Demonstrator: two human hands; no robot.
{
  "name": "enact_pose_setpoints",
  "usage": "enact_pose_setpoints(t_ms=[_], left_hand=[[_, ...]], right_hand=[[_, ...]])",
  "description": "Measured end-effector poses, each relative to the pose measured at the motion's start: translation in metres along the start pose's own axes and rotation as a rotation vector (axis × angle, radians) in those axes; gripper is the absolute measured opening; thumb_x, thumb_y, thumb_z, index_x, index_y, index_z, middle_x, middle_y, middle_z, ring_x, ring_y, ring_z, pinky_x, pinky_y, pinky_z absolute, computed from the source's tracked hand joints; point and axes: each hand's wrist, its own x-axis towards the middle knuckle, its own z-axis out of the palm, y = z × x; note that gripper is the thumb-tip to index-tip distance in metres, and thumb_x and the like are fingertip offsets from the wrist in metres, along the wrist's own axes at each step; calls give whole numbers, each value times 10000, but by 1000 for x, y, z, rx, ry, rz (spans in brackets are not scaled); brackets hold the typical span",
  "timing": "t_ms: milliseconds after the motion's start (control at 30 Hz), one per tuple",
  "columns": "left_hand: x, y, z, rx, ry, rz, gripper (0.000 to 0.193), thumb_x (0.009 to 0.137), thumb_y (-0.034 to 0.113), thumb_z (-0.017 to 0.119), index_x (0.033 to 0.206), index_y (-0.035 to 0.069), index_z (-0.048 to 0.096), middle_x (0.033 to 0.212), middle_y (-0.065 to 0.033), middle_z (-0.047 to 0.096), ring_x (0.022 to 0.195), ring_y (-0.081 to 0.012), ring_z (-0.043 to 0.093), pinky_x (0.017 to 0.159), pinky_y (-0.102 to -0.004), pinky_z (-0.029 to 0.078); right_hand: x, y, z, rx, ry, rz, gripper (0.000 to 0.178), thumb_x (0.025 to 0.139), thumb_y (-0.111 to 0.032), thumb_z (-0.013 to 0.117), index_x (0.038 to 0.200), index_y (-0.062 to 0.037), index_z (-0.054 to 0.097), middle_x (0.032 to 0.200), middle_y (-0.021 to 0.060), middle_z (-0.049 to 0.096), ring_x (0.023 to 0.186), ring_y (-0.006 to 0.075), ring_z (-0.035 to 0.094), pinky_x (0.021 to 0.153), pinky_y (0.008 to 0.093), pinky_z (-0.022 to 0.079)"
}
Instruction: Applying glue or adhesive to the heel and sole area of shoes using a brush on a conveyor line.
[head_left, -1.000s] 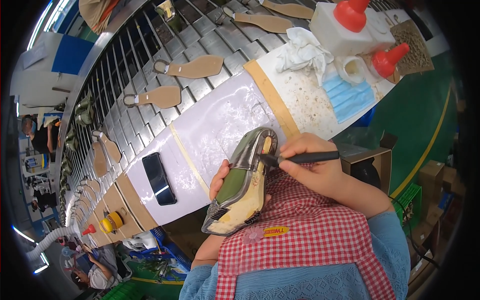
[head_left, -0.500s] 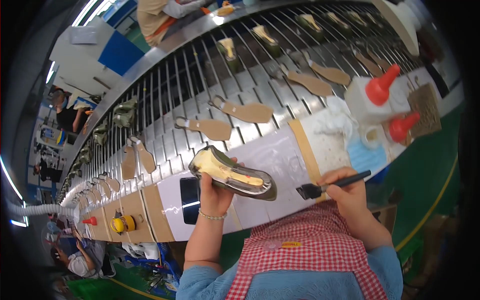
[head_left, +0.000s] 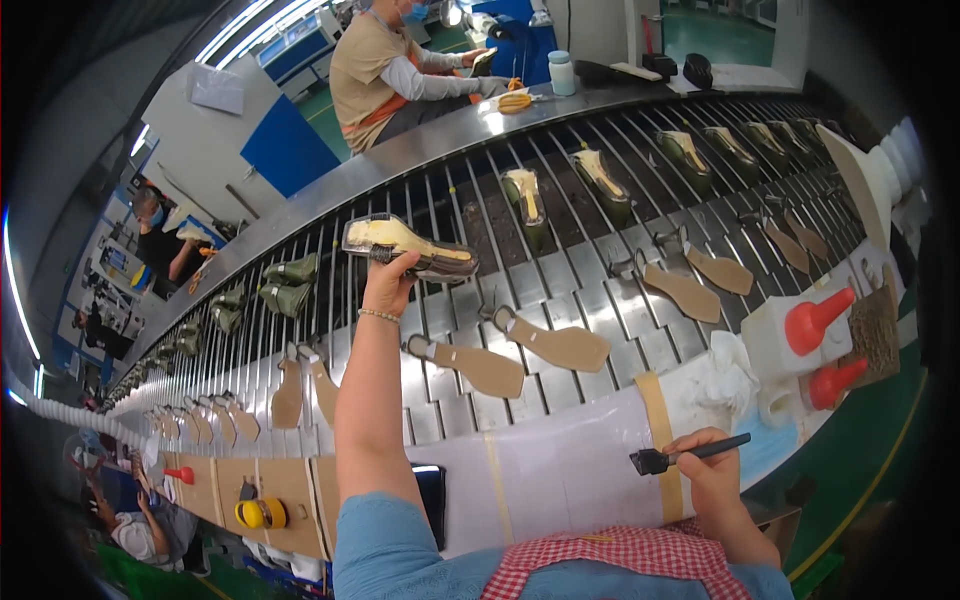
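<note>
My left hand (head_left: 388,284) reaches out over the conveyor, its fingers closed around a lasted shoe upper (head_left: 425,256). The shoe lies sole side up, with a cream underside and a dark green edge. Closed round a black-handled brush (head_left: 715,448), my right hand (head_left: 708,475) stays above the white-covered bench, bristles pointing left. Tan shoe soles (head_left: 556,342) with straps or heels at one end rest on the metal slats below my left hand. More green lasted uppers (head_left: 526,205) sit sole up on the far rods.
White glue bottles with red nozzles (head_left: 818,320) stand at the right, beside a crumpled white cloth (head_left: 722,372). A dark phone (head_left: 430,505) lies by my left arm. A yellow container (head_left: 262,513) is on the bench at left. Across the conveyor sits a co-worker (head_left: 385,75).
My left hand has carried the shoe upper away from my body, out over the conveyor rods. My right hand still holds the brush near the bench. The whole view has shifted.
</note>
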Motion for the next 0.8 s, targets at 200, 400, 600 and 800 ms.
enact_pose_setpoints(t_ms=[200, 400, 600, 800], left_hand=[[85, -33, -44, 86, -103, -42, 577, 692, -82, 651, 1221, 71, 479, 1109, -24, 592, 1022, -208, 573, 878, -358, 449], [87, -50, -44, 175, 191, -207, 754, 819, 182, 661, 1435, 80, 239, 1285, -96, 493, 1201, -280, 459, 1013, -545, 281], [13, -17, -29, 595, 245, -237, 619, 845, 249, 619, 1376, 59, 362, 1243, -89, 515, 1075, -203, 534, 881, -380, 430], [-119, 0, 11, 596, -9, -18, 376, 852, 186, 609, 1182, 38, 511, 981, -38, 598, 841, -124, 573, 720, -266, 461]], right_hand=[[21, 7, 7, -25, 109, 77, 160, 767, 40, 655, 904, 3, 579, 923, 140, 656, 874, 191, 627, 826, 307, 483], [20, 5, 11, 11, 149, 79, 162, 732, 45, 643, 873, 4, 573, 877, 147, 656, 845, 216, 642, 807, 320, 497], [-8, -3, 3, 7, 94, 106, 123, 774, 49, 627, 885, 5, 595, 908, 136, 655, 881, 191, 618, 832, 308, 475], [-45, 2, -23, 52, 36, -1, 137, 783, 28, 651, 908, 0, 601, 910, 108, 658, 858, 159, 610, 808, 281, 470]])
